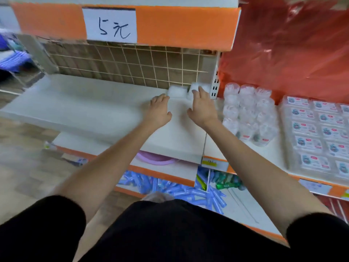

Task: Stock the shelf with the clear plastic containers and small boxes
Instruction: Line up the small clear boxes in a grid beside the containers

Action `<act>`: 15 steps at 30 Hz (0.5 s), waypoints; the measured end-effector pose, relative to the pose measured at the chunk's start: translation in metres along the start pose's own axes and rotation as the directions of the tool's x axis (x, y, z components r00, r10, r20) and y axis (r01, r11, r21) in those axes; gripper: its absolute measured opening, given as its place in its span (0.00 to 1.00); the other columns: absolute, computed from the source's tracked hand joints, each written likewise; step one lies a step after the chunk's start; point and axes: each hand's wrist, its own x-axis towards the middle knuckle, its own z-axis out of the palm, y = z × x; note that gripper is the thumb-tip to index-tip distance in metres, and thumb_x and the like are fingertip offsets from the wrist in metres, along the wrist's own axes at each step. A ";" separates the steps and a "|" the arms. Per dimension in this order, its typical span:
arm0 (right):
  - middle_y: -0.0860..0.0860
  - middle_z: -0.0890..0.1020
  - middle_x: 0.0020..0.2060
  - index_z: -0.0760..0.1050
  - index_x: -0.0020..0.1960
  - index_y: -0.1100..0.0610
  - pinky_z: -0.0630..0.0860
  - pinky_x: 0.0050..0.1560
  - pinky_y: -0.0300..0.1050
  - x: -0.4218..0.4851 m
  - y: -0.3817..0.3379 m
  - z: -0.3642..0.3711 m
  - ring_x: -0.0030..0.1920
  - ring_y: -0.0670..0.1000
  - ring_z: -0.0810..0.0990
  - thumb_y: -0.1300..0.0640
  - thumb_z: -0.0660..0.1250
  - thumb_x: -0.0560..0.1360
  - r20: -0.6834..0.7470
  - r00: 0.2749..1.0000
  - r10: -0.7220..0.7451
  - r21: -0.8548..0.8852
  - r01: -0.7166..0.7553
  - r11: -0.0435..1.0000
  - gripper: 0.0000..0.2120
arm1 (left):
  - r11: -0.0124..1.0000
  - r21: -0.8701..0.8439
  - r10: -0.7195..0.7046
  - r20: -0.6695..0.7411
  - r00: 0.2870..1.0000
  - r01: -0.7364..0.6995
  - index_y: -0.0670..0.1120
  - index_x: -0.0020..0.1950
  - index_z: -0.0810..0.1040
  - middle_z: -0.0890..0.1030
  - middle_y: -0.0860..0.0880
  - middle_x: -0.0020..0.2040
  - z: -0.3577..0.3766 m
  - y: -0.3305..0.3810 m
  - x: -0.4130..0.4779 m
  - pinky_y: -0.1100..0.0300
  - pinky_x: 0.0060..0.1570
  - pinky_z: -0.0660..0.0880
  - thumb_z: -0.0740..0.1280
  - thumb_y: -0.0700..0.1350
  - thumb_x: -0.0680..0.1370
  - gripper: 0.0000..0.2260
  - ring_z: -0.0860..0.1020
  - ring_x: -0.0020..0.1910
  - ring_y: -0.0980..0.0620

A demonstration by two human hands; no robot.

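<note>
Two hands: the left hand [159, 110] and the right hand [201, 106] both reach over the white shelf [85, 103] to its back right corner.
Two boxes: the left box [176, 92] and the right box [195, 85] are small, whitish and blurry. They sit side by side at the shelf's back edge, against the wire grid [132, 63]. The right box is right in the back right corner.
Left hand grip: palm down, fingers a bit bent and close together, holding nothing. Its fingertips are just beside the left box.
Right hand grip: palm down, fingers straight and a little spread. The fingertips rest on top of the right box.
Price sign [110, 25]: white paper with "5元" written by hand, stuck on the orange strip [185, 25] above the shelf.
Clear plastic containers [247, 114]: stand in rows on the next shelf to the right, by its left edge.
Flat packs [317, 133]: clear, with little picture labels, in rows further right on that same shelf.
Red plastic sheet [283, 44]: hangs behind those rows.
Purple bowl [153, 159]: peeks out under the white shelf's front edge.
Blue tubes [170, 188]: lie in a pile on a low shelf.
Sleeves [37, 224]: black, on both arms.
</note>
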 end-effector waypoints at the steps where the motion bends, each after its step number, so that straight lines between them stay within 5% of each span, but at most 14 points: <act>1: 0.58 0.53 0.79 0.55 0.77 0.60 0.59 0.72 0.52 0.010 0.003 0.004 0.77 0.58 0.55 0.58 0.66 0.77 0.008 1.000 0.017 -0.034 -0.017 0.999 0.33 | 1.000 0.004 0.023 0.029 0.999 -0.023 0.43 0.75 0.61 0.60 0.45 0.77 0.002 -0.002 0.013 0.51 0.70 0.58 0.64 0.44 0.78 0.27 0.59 0.74 0.43; 10: 0.55 0.52 0.79 0.49 0.80 0.56 0.55 0.75 0.54 0.074 0.025 0.025 0.78 0.58 0.52 0.55 0.65 0.79 0.075 0.996 0.047 -0.290 -0.023 0.957 0.36 | 0.983 0.042 0.172 0.135 0.976 -0.180 0.49 0.80 0.53 0.51 0.51 0.80 0.031 -0.005 0.090 0.49 0.75 0.51 0.58 0.49 0.82 0.27 0.50 0.78 0.48; 15: 0.53 0.67 0.74 0.58 0.77 0.53 0.61 0.70 0.55 0.083 0.021 0.037 0.73 0.59 0.63 0.57 0.62 0.79 0.024 1.000 0.013 -0.338 -0.004 0.941 0.28 | 0.969 0.027 0.236 0.176 0.956 -0.244 0.51 0.79 0.55 0.52 0.53 0.80 0.033 -0.015 0.078 0.51 0.74 0.52 0.57 0.48 0.82 0.26 0.49 0.78 0.48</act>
